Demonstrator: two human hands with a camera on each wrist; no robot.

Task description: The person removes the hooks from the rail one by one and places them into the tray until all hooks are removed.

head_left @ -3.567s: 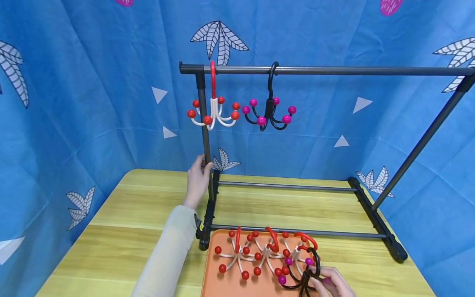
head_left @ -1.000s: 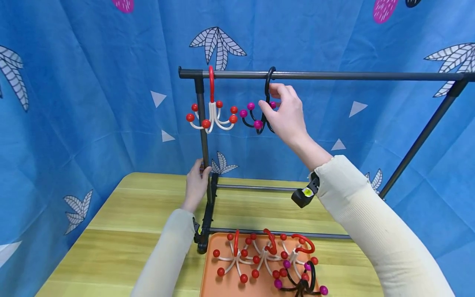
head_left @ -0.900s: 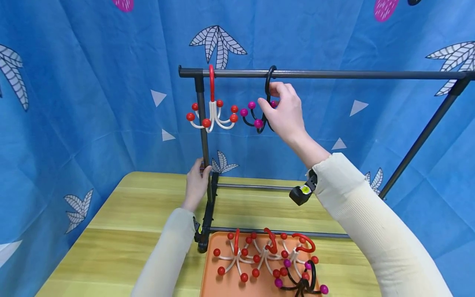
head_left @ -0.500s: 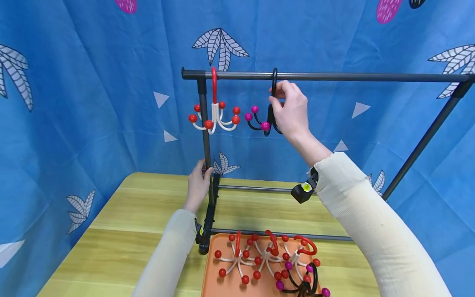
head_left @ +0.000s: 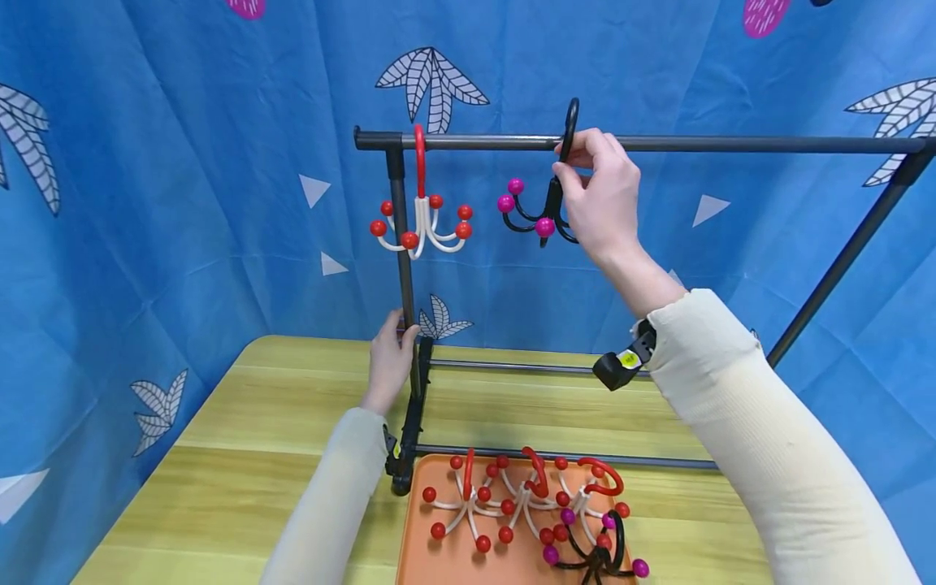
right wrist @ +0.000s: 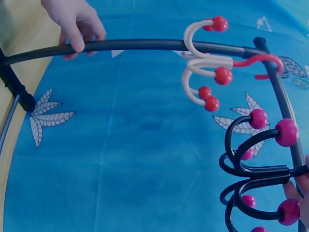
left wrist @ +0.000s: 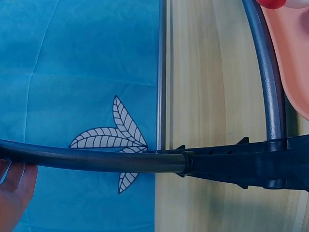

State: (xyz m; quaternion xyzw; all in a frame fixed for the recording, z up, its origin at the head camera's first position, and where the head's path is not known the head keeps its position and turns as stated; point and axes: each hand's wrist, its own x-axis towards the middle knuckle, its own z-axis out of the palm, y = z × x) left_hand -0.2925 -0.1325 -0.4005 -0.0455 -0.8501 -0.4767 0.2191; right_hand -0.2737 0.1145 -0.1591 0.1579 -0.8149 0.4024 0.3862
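Note:
My right hand (head_left: pixel 603 191) pinches the hook stem of a black claw hanger (head_left: pixel 553 199) with magenta ball tips, at the top bar (head_left: pixel 483 142) of a dark clothes rack. The hook's curve rises above the bar, and the hanger leans, its arms to the left. Part of it hides behind my fingers; more of the curled arms (right wrist: pixel 251 169) show in the right wrist view. My left hand (head_left: pixel 390 357) holds the rack's left upright (head_left: pixel 403 268) low down, thumb and fingers on either side. Left of the black hanger, a white claw hanger (head_left: pixel 422 215) with red balls hangs from the bar.
On the wooden table (head_left: pixel 241 431), an orange tray (head_left: pixel 431 561) before the rack holds several white-and-red claw hangers (head_left: pixel 468 504) and a black-and-magenta one (head_left: pixel 598 561). Two lower rails (head_left: pixel 526 367) join the rack's feet. A blue patterned curtain (head_left: pixel 219 203) hangs behind.
My right hand came up from the tray to the hanging black hanger, took its stem, then raised it and shifted it right along the bar. My left hand stays on the upright.

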